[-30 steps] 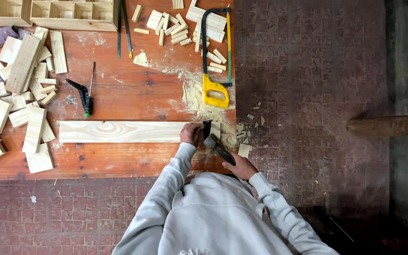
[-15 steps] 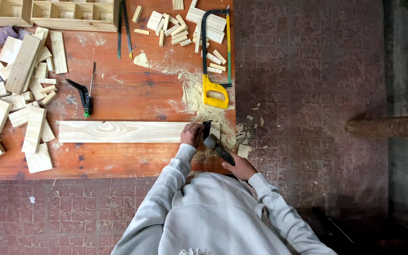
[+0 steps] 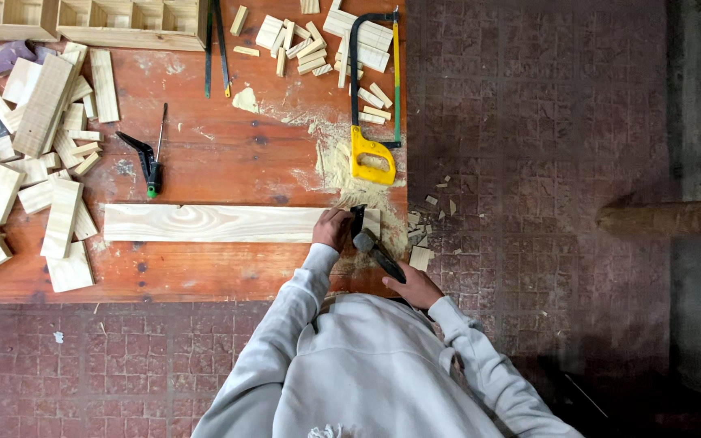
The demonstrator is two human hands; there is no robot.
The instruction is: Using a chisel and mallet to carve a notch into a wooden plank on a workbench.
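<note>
The right hand (image 3: pixel 417 288), low and just right of the frame's centre, is wrapped tight around the handle of a hammer (image 3: pixel 373 250), whose dark head sits up and to the left, over the right end of a long pale plank (image 3: pixel 212 223). The left hand (image 3: pixel 332 229) is curled closed at that same end of the plank, fingers pinched on a small dark upright tool (image 3: pixel 358 219), likely a chisel; held so, it stands directly beneath the hammer head while the palm also presses the plank flat.

The plank lies lengthwise across the lower middle of the red counter (image 3: pixel 229 162), its worked end close to the counter's right edge, so chips (image 3: pixel 432 207) fall off onto the brick floor (image 3: pixel 545 122) to the right. Sawdust (image 3: pixel 342 166) is heaped just above the hands, and a yellow-handled hacksaw (image 3: pixel 371 89) lies there, handle toward the person, near enough to reach.

Further left a screwdriver (image 3: pixel 152 158) with a green-tipped handle lies on bare counter above the plank. Cut wooden blocks (image 3: pixel 34 162) crowd the left of the frame, smaller offcuts (image 3: pixel 302 40) the upper middle, and wooden boxes (image 3: pixel 83 20) with compartments fill the upper left.

Open room lies between plank and hacksaw, and along the counter's bottom edge below the plank; the right elbow swings free over the floor.
</note>
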